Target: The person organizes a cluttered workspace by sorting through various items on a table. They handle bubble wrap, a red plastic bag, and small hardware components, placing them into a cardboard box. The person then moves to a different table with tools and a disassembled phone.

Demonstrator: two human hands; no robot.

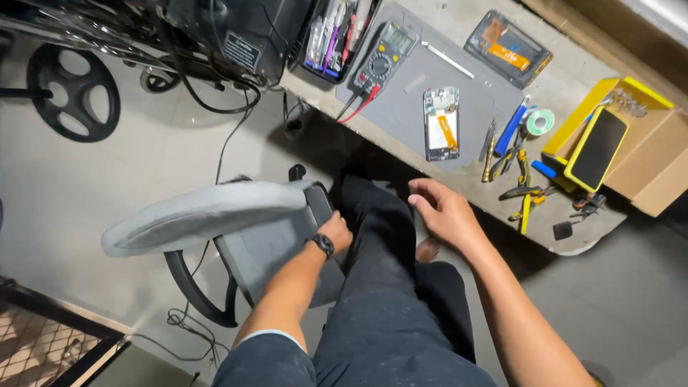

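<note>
A pale tiled floor runs under a grey worktable (pixel 573 236). The left hand (pixel 335 233), a black watch on its wrist, is clenched on the seat edge of a grey padded office chair (pixel 208 208) beside the person's dark-trousered leg. The right hand (pixel 444 211) hovers over the knee, fingers loosely curled and released. On the table's grey mat lies an opened phone (pixel 441 123); a yellow cardboard box (pixel 631 136) sits at the right end.

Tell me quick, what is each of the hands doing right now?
Left hand: closed on the seat edge of the grey chair.
Right hand: open, holding nothing, just above the dark trouser leg.
</note>
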